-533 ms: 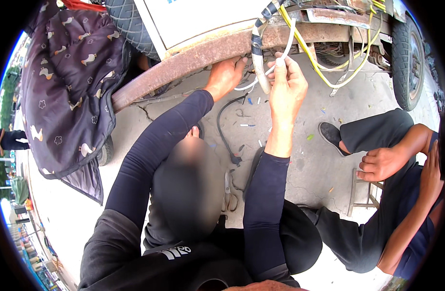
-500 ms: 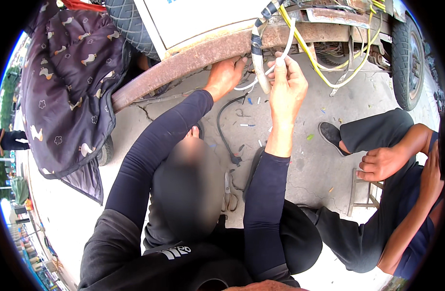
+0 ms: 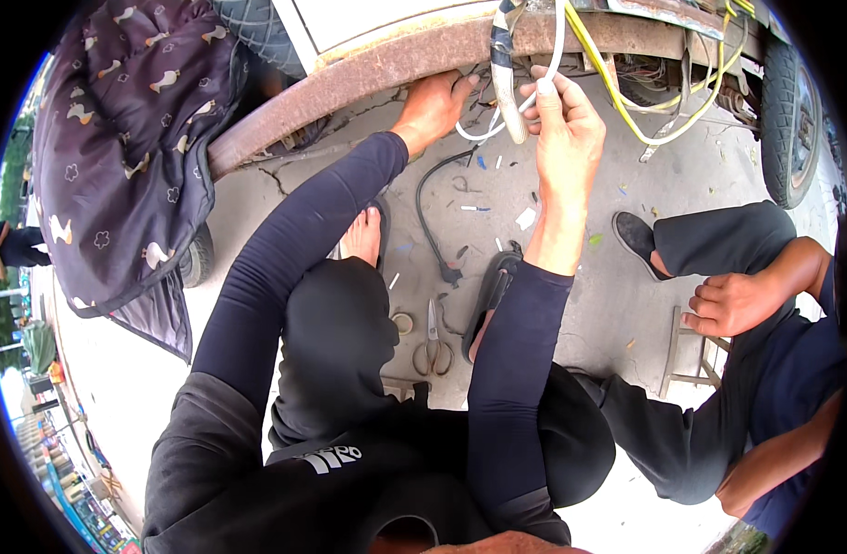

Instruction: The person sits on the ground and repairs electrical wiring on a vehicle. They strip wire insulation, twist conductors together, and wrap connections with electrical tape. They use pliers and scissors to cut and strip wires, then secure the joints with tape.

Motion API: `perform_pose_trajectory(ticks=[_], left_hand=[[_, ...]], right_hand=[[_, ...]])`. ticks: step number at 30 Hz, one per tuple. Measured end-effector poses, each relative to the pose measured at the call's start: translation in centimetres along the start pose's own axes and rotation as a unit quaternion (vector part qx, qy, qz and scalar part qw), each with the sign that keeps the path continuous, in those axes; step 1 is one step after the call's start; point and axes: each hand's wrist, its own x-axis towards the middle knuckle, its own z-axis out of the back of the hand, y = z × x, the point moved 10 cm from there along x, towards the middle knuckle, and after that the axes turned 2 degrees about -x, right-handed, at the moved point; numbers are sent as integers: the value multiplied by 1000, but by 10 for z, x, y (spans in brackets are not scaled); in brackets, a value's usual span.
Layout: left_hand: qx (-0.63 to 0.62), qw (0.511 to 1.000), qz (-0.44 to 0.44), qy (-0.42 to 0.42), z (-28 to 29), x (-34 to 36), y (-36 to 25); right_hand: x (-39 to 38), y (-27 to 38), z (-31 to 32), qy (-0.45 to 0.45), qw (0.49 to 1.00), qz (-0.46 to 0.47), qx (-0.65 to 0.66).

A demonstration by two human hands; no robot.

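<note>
My right hand pinches a thin white cable between thumb and fingers, just below the rusty beam. Right beside those fingers hangs a thicker cable bundle wrapped in black and white tape. The white cable bends in a loop below the beam, toward my left hand. Against the beam's lower edge is my left hand, its thumb stretched out. Its other fingers are mostly hidden, so I cannot make out what they hold. The rusty beam runs along a white-sided vehicle.
Yellow cables hang at the right near a tyre. On the ground lie scissors, a tape roll, a black cable with a plug and scraps. Another person sits at the right; a patterned cover hangs left.
My right hand has shifted slightly right and up, still pinching the white cable, whose upper part now reaches the top of the view. The other person's lower arm has moved down.
</note>
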Motion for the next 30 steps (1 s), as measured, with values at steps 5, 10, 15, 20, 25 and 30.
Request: perform_pose_trajectory(ticks=[5,10,15,20,25,30], left_hand=[[-42,990,58,122,-31,-2,26],[-33,993,49,99,-23,-12,43],[45,995,-12,88,-29,-11,29],[69,992,-3,105,-35,-10,26],[125,984,-67,104,-47,-2,49],[78,991,-26,103,-43,-10,47]], right_hand=[[-2,-17,0,71,997,-16,-37],[-10,-34,-6,81,995,-38,-34],[-7,-40,-8,103,994,-19,-17],[-3,-42,-5,102,994,-6,-40],[-1,-31,-22,105,992,-63,-36],[-6,-40,-24,112,991,-72,-25]])
